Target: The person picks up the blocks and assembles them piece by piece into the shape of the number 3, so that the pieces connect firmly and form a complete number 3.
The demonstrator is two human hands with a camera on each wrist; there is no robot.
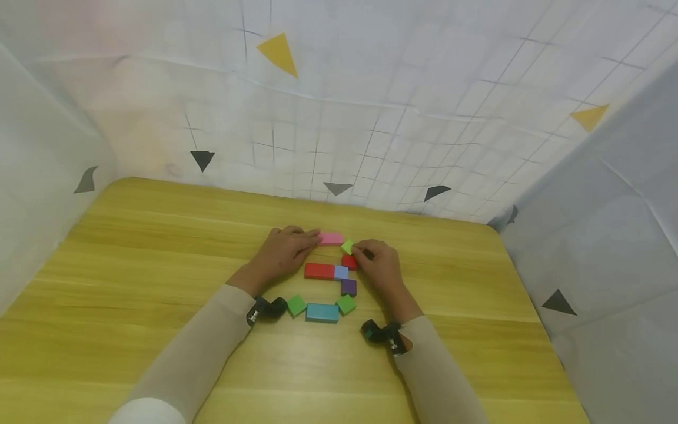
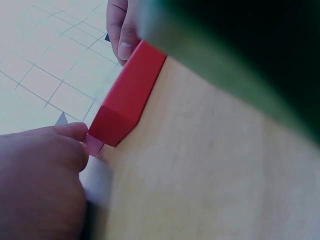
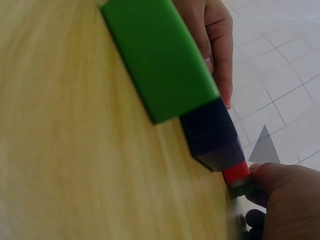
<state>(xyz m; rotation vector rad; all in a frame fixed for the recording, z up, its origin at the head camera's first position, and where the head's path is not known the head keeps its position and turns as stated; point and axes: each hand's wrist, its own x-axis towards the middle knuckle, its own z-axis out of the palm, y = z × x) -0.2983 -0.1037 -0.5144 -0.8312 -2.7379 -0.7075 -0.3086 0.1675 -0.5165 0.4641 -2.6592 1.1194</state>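
My left hand (image 1: 286,250) rests at the left end of a pink block (image 1: 331,239), its fingers stretched out and their tips touching that end. From the other side, my right hand (image 1: 378,262) pinches a light green block (image 1: 347,247) at its right corner. The light green block stands turned like a diamond by the pink block's right end. Just below it is a small red block (image 1: 349,262), close to the right fingers. In the right wrist view the thumb (image 3: 275,175) overlaps the red block's end, and the green block is mostly hidden.
Nearer me, a long red block (image 1: 319,271) meets a light blue block (image 1: 341,272), with a purple block (image 1: 348,287) below. A teal block (image 1: 322,312) lies between two green blocks, left (image 1: 296,305) and right (image 1: 346,305). White sheeting (image 1: 339,118) rises behind the wooden table (image 1: 159,247).
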